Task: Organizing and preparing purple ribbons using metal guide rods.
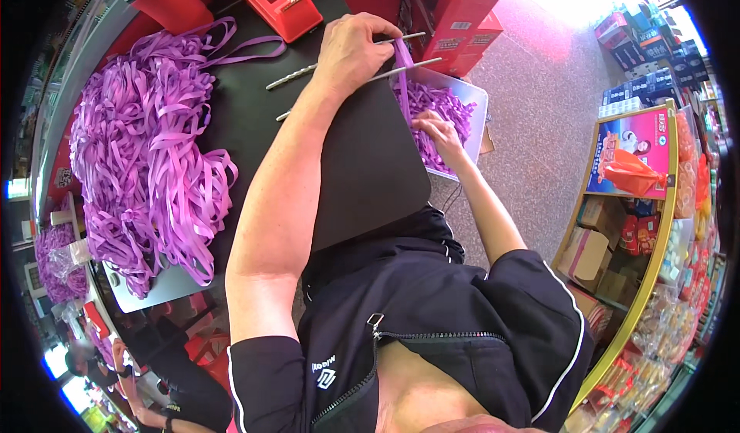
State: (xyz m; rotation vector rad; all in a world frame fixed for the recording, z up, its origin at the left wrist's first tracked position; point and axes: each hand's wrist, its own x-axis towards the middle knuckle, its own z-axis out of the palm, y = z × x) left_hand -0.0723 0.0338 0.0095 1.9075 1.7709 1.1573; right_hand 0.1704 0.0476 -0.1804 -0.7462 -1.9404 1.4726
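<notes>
My left hand [353,53] is closed at the far edge of the dark tabletop [362,178], its fingertips pinching a purple ribbon [402,67]. Two slim metal rods [416,65] lie across the table under that hand and wrist, with their right ends past the table's edge. From the fingertips the ribbon hangs by the rods toward my right hand [438,134]. Over a white bin [479,117] full of purple ribbon pieces [451,109], my right fingers are bent together at the ribbon's lower end. A large heap of purple ribbons [146,155] covers the table's left side.
A red tape dispenser [279,5] and a red cup [166,1] stand at the back. Red boxes [455,16] are stacked beyond the bin. To the right is a display cabinet [617,225] with goods. Another person [177,379] is at lower left.
</notes>
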